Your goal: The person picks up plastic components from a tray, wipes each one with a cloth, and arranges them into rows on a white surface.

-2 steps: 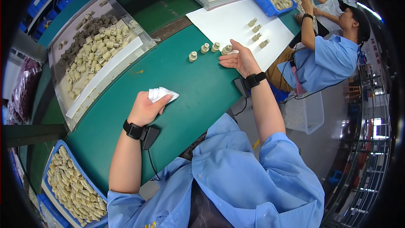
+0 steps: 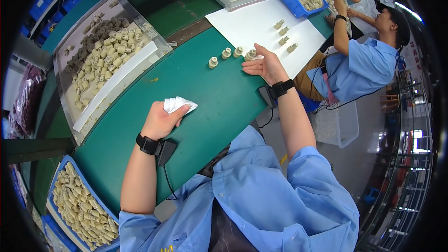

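Note:
My left hand [image 2: 161,120] is closed round a crumpled white cloth [image 2: 176,104] above the green tabletop [image 2: 186,81]. My right hand [image 2: 267,66] is held with thumb and fingers apart about a small cream cylindrical part [image 2: 250,55] with a narrower top. Whether they touch it cannot be made out. A small white bit shows by that palm, its kind unclear. Similar parts stand upright in a row to its left: one close by [image 2: 238,52], another [image 2: 226,53], and the leftmost [image 2: 213,62].
On a white sheet [image 2: 242,18] several like parts [image 2: 283,40] stand in a line. A metal-edged tray [image 2: 60,81] of cream and grey pieces lies at left. Blue bins of parts are at far right [image 2: 301,15] and near left [image 2: 77,177]. A co-worker [image 2: 368,60] sits at right.

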A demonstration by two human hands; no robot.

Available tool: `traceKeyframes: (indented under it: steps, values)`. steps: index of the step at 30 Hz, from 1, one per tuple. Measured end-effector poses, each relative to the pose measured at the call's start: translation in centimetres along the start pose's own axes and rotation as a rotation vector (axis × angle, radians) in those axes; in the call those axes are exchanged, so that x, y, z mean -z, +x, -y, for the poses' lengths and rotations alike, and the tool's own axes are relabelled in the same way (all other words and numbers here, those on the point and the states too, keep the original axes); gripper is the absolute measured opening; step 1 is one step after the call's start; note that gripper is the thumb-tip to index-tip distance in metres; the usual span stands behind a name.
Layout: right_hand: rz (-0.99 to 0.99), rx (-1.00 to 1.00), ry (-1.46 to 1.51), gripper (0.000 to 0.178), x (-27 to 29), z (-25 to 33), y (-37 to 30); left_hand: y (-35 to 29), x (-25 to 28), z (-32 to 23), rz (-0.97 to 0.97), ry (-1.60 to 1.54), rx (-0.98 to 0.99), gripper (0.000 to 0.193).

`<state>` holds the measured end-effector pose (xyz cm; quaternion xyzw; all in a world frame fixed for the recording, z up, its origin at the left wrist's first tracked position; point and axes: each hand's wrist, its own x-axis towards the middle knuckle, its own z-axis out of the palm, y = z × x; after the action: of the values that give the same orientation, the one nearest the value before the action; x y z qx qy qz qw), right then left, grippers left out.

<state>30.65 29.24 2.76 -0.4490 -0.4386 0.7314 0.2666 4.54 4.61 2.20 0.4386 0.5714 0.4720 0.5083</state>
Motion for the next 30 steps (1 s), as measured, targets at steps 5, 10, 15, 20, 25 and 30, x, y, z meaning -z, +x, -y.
traceKeyframes:
  steps: [5, 10, 15, 20, 25, 30]
  values:
    - [-0.009, -0.001, -0.044, 0.065, -0.3, 0.2, 0.0, -0.2, -0.1, 0.4, -0.005, 0.008, 0.003, 0.018]
    - [-0.023, 0.008, -0.085, 0.065, -0.4, 0.0, 0.0, -0.1, -0.1, -0.2, -0.014, 0.013, 0.006, 0.020]
    - [-0.065, -0.009, -0.088, 0.066, -1.1, 0.6, -0.4, -0.2, 0.0, 0.3, -0.015, 0.018, -0.012, 0.019]
    - [-0.084, -0.007, -0.113, 0.068, -0.8, 0.4, -0.4, 0.0, -0.2, 0.0, -0.013, 0.003, -0.006, 0.018]
    - [-0.062, 0.011, -0.114, 0.070, -0.8, 0.7, -0.4, -0.2, -0.1, 0.2, -0.016, 0.001, 0.003, 0.017]
    - [-0.079, 0.004, -0.127, 0.072, -1.0, 0.5, -0.5, -0.2, -0.1, 0.0, -0.024, -0.002, -0.008, 0.016]
